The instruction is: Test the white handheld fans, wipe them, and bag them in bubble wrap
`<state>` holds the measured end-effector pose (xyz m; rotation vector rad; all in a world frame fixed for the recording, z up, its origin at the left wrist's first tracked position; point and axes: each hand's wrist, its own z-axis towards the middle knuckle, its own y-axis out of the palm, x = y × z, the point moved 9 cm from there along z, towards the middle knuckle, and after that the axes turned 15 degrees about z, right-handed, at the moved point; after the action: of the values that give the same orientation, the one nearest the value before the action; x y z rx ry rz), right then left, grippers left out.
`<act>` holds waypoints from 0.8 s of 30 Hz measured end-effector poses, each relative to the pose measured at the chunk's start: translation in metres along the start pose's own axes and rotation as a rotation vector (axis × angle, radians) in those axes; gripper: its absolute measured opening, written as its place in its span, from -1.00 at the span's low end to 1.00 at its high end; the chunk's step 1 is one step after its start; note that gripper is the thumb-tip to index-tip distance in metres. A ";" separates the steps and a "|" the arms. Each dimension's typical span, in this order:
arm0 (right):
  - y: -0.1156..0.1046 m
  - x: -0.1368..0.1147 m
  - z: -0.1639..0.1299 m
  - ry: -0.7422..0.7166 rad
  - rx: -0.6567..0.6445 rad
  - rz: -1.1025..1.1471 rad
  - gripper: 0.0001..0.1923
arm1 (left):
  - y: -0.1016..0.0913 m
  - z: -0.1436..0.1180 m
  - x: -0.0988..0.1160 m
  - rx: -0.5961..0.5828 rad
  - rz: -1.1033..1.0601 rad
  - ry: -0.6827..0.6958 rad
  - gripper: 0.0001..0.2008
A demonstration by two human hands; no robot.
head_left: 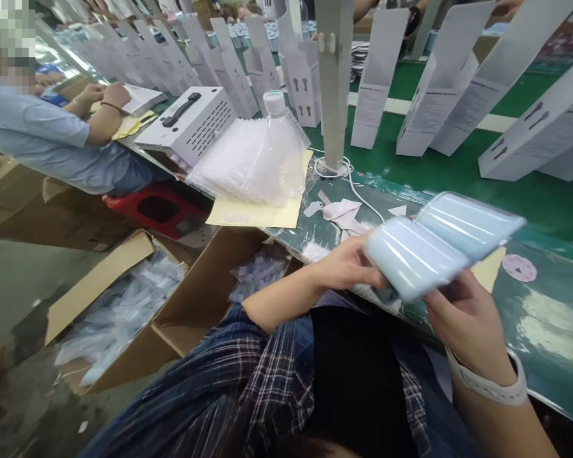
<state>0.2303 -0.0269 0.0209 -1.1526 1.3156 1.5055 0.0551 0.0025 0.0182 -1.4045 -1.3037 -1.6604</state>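
Observation:
Both hands hold a glossy light-blue piece above the near edge of the workbench. It has two smooth, rounded panels side by side with a groove between them; its exact kind I cannot make out. My left hand grips its left end, the thumb along the lower side and the other fingers partly hidden behind. Under the lower right side, my right hand holds it with fingers mostly out of sight. Torn white paper scraps lie on the bench just beyond my left hand.
A stack of clear plastic sleeves, a clear bottle and a white vented metal box stand to the left. Tall open white cartons line the green conveyor. Cardboard boxes sit lower left. Another person works at left.

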 end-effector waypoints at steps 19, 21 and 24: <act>-0.006 0.000 -0.008 0.048 0.046 0.304 -0.70 | 0.020 0.000 0.005 -0.162 0.102 0.093 -0.34; -0.007 0.004 -0.006 0.046 0.055 0.295 -0.70 | 0.018 -0.001 0.004 -0.166 0.109 0.086 -0.37; -0.006 0.011 -0.004 0.055 0.047 0.274 -0.66 | 0.018 -0.003 0.002 -0.180 0.111 0.094 -0.40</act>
<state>0.2341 -0.0300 0.0090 -1.0220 1.5890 1.6359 0.0692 -0.0055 0.0256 -1.4546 -1.0270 -1.7809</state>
